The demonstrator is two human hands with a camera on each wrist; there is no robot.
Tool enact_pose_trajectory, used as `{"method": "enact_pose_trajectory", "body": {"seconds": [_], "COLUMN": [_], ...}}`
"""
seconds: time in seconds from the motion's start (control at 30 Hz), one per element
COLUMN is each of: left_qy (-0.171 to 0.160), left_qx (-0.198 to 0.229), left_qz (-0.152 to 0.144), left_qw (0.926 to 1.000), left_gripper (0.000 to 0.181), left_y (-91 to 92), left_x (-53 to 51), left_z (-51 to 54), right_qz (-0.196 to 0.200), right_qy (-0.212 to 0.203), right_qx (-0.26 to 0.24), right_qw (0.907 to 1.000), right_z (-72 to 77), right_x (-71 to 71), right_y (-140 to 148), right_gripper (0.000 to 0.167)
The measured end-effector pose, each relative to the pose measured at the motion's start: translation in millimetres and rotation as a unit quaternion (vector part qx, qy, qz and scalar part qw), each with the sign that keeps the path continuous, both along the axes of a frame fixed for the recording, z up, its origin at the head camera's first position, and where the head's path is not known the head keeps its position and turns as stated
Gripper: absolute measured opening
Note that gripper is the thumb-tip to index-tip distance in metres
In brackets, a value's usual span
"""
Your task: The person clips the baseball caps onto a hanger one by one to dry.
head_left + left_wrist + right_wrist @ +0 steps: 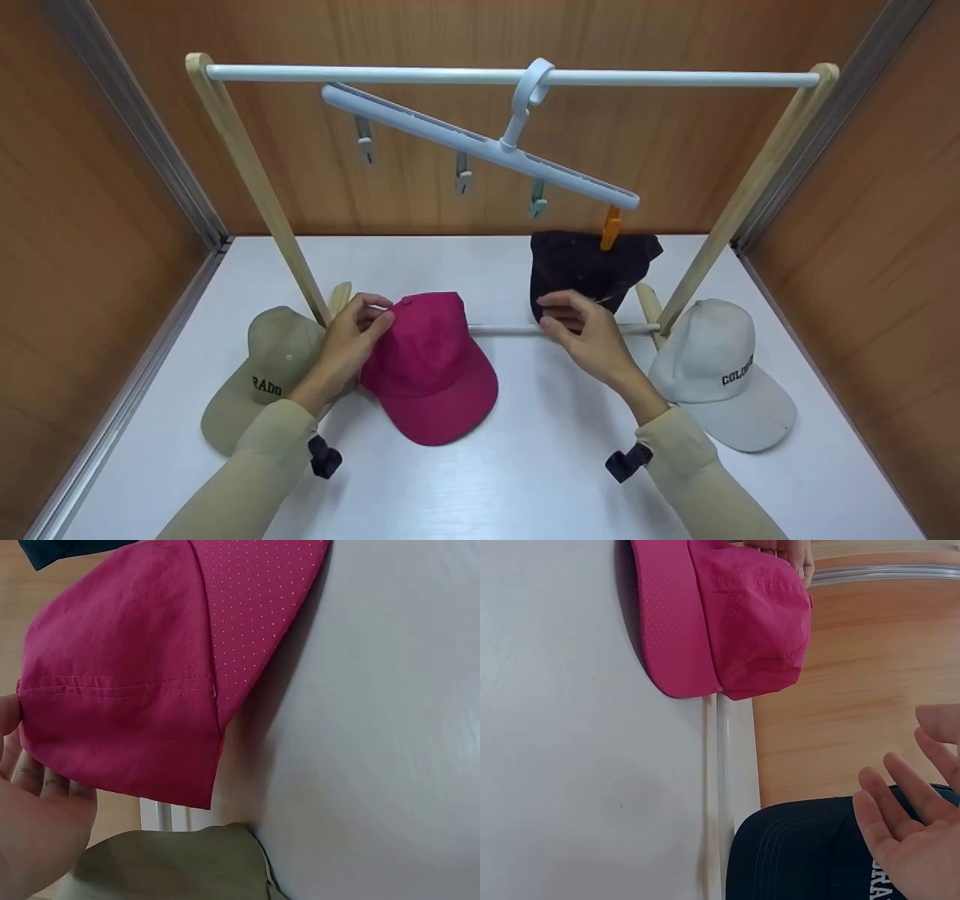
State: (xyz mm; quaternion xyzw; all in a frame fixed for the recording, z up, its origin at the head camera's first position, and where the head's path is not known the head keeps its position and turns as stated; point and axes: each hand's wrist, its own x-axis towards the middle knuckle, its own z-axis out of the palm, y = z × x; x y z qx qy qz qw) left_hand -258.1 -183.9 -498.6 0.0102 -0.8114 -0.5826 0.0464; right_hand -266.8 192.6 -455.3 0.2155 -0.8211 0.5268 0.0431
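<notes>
Left hand (346, 341) pinches the pink cap (431, 360) left of frame centre, where a slack grip could drop it, while the relaxed right hand (591, 337) could knock the dark cap (568, 264) off its orange clip (611, 229).

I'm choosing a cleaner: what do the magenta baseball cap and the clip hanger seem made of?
Magenta baseball cap: matte fabric, likely cotton or polyester; stitched seams and soft creases show. Clip hanger: smooth, pale, probably plastic, given its rounded, moulded-looking form.

Wooden walls (690, 150), metal trim (146, 124), white tabletop (465, 487)
</notes>
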Motion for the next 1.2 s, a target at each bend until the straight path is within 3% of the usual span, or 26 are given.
{"method": "enact_pose_trajectory", "body": {"seconds": [0.63,1.2], "left_qy": [0.000,0.024], "left_qx": [0.056,0.075], "left_qz": [0.023,-0.021], "left_qw": [0.9982,0.9967], "left_gripper": [0.022,0.015], "left_y": [8.8,21.3], "left_x": [-1.0,0.8], "left_z": [6.6,22.2], "right_qz": [0.008,0.015], "right_qy": [0.004,0.005], "right_qx": [0.001,-0.001], "right_qw": [1.0000,0.9999], "right_z": [-4.1,-3.0], "right_x": [-0.4,-0.6], "right_y": [-2,-6], "right_gripper": [0.028,0.030]}}
